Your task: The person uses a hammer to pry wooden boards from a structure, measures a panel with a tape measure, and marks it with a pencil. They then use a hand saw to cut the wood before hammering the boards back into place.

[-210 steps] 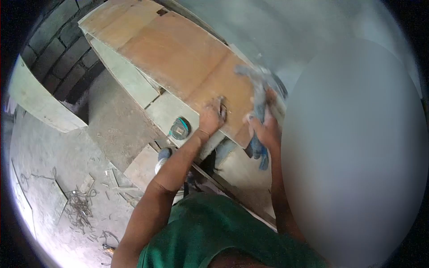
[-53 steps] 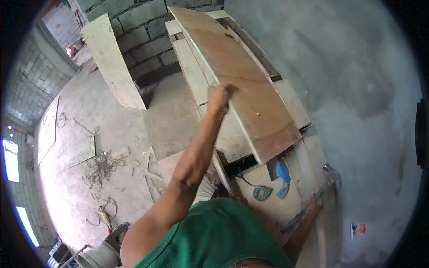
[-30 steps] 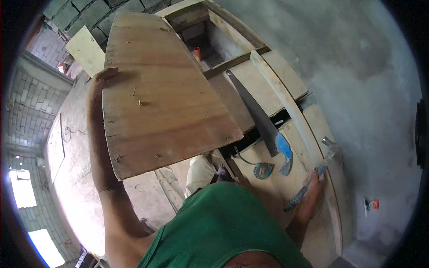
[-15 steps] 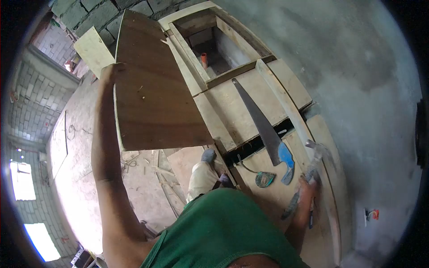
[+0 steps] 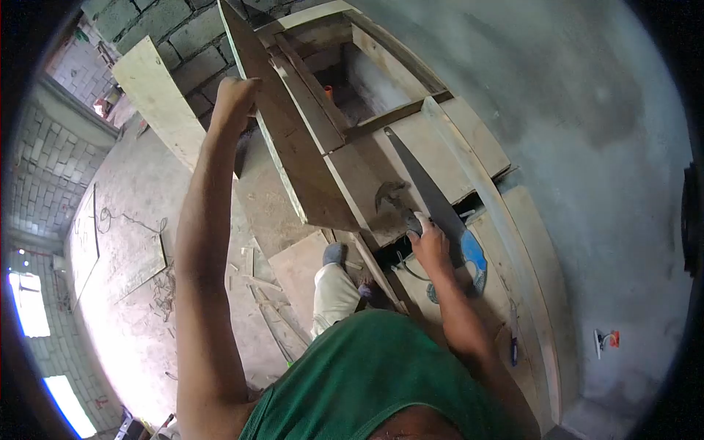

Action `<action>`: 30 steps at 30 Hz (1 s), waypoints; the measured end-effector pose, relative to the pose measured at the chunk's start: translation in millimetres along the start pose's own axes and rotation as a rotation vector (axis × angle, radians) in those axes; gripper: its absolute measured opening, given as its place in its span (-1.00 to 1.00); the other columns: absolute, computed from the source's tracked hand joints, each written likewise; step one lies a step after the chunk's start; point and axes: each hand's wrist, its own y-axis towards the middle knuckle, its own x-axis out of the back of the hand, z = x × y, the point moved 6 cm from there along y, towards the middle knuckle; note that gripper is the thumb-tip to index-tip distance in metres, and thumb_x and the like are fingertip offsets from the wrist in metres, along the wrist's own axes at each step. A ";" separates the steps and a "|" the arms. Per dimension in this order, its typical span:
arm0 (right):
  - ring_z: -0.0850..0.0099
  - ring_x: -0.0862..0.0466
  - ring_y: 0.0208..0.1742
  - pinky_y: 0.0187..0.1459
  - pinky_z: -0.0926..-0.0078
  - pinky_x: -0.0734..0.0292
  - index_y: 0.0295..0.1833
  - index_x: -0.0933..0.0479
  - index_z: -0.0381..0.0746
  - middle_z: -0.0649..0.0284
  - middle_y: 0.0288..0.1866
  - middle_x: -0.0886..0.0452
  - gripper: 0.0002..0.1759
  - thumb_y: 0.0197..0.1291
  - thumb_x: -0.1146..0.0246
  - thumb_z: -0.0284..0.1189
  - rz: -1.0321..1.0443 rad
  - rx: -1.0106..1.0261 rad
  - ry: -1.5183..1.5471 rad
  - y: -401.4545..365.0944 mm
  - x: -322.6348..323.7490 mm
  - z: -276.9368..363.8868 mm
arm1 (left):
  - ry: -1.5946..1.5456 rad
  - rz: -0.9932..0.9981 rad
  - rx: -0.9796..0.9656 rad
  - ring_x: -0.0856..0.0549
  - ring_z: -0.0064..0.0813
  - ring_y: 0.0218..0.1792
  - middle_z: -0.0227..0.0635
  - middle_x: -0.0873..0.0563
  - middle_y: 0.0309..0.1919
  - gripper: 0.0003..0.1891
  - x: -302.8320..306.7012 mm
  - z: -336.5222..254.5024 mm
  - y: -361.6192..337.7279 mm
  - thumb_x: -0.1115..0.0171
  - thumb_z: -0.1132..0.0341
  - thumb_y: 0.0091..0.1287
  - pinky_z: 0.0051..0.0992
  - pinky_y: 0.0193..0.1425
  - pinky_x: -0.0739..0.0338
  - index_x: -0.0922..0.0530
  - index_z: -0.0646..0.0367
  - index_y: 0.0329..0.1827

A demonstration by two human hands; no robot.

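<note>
Beside grey wall (image 5: 579,125), left hand (image 5: 236,100) clenches tilted brown board (image 5: 292,143), right hand (image 5: 433,248) grips dark hammer (image 5: 409,215).

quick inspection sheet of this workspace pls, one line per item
Surface: plywood top, with a dark gap and an open compartment
Job's things: plywood board held tilted; hammer held over the plywood top
Clutter: saw lying on top; tape measure partly hidden by the right arm; wood scraps on the floor
Hands: left hand grips the board's edge; right hand grips the hammer
Cables: thin dark cable on the floor
Surroundings: block wall behind, smooth grey wall at right
</note>
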 end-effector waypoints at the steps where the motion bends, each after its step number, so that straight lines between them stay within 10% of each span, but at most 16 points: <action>1: -0.09 -0.64 0.01 0.02 0.05 -0.53 0.28 -0.49 -0.17 -0.14 -0.05 -0.64 -0.45 0.18 -0.37 -0.31 -0.005 0.005 -0.001 6.6 -16.3 -6.3 | -0.003 -0.004 -0.006 -0.41 -0.56 -0.65 -0.39 -0.51 -0.62 -0.82 5.9 4.1 -2.9 -0.18 0.34 0.10 -0.43 -0.58 -0.24 -0.56 0.33 -0.45; 9: -0.09 -0.58 0.06 0.08 0.00 -0.50 0.26 -0.53 -0.11 -0.06 0.09 -0.54 -0.41 0.04 -0.42 -0.42 -0.129 -0.020 -0.106 16.5 -46.0 -26.7 | -0.259 -0.038 0.051 -0.63 -0.42 -0.35 -0.19 -0.67 -0.28 -0.69 33.9 34.3 7.0 -0.22 0.41 0.21 -0.43 -0.29 -0.52 -0.55 0.38 -0.01; 22: -0.09 -0.40 0.31 0.30 0.03 -0.33 0.37 -0.34 -0.23 -0.08 0.25 -0.42 -0.20 -0.02 -0.48 -0.36 0.026 -0.121 -0.111 27.9 -11.0 27.8 | -0.357 -0.097 0.377 -0.71 -0.28 -0.29 -0.09 -0.72 -0.21 -0.67 89.9 86.4 68.2 -0.28 0.36 0.28 -0.30 -0.13 -0.62 -0.57 0.44 0.01; 26: -0.15 -0.21 0.47 0.42 -0.04 -0.19 0.48 -0.22 -0.21 -0.16 0.44 -0.21 -0.06 -0.02 -0.49 -0.30 0.244 0.453 0.257 24.4 -18.3 135.6 | -0.327 -0.071 0.326 -0.71 -0.28 -0.32 -0.10 -0.73 -0.26 -0.71 112.4 119.6 60.9 -0.27 0.40 0.23 -0.31 -0.16 -0.62 -0.62 0.45 -0.07; 30: -0.13 0.01 0.59 0.51 -0.07 -0.01 0.56 -0.08 -0.19 -0.20 0.57 0.00 0.07 -0.04 -0.49 -0.25 0.411 0.566 -0.002 6.9 -65.1 198.3 | -0.306 -0.136 0.333 -0.70 -0.34 -0.36 -0.19 -0.73 -0.31 -0.72 133.5 139.4 59.4 -0.27 0.39 0.19 -0.39 -0.19 -0.58 -0.63 0.43 -0.10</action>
